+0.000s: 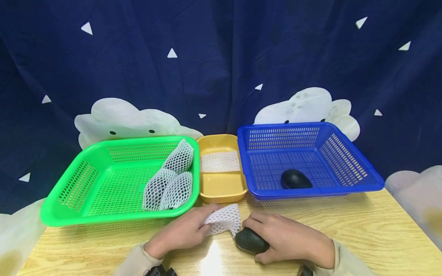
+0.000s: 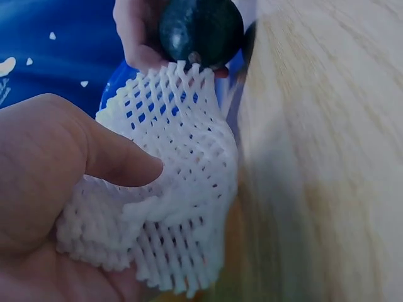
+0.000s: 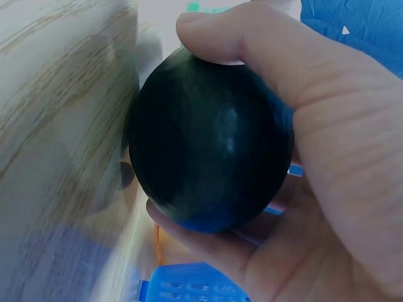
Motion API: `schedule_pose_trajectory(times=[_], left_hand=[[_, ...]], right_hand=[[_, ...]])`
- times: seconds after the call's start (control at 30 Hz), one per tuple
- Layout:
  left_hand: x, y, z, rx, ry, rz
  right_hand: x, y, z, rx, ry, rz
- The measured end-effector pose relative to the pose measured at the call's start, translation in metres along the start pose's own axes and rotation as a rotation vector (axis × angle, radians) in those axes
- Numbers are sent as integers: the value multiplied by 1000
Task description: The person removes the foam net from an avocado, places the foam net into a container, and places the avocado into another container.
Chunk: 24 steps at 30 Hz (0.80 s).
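Note:
My left hand (image 1: pixel 186 230) pinches a white foam net sleeve (image 1: pixel 228 217) above the table, thumb pressed on the mesh in the left wrist view. The open end of the sleeve (image 2: pixel 182 75) points at a dark green avocado (image 1: pixel 251 241). My right hand (image 1: pixel 288 238) grips this avocado, with the thumb on one side and fingers round the other in the right wrist view. The tip of the avocado (image 2: pixel 201 34) is right by the sleeve's mouth; the fruit is outside the mesh. Part of the sleeve is hidden by the left fingers.
A green basket (image 1: pixel 103 220) at left holds several net-wrapped avocados (image 1: pixel 179 157) along its right side. Between the baskets stands a yellow tray (image 1: pixel 222 188) with flat foam nets (image 1: pixel 220 161). A blue basket (image 1: pixel 276 153) at right holds a bare dark avocado (image 1: pixel 296 179). Behind hangs a dark blue curtain (image 1: pixel 214 76).

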State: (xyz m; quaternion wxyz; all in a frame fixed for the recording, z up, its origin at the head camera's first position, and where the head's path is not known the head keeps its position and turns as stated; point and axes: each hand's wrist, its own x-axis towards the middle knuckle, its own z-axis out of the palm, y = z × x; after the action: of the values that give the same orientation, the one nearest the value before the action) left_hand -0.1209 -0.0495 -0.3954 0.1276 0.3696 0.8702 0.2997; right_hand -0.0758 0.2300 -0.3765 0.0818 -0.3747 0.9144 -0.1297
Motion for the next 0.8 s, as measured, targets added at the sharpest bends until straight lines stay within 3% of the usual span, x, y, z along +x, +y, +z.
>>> schedule_pose_trajectory(times=[0.5, 0.8], left_hand=[[-7, 23, -5, 148, 79, 8], [-6, 26, -12, 153, 86, 18]], right_hand=[[3, -3, 2, -8, 11, -15], [1, -2, 2, -3, 16, -18]])
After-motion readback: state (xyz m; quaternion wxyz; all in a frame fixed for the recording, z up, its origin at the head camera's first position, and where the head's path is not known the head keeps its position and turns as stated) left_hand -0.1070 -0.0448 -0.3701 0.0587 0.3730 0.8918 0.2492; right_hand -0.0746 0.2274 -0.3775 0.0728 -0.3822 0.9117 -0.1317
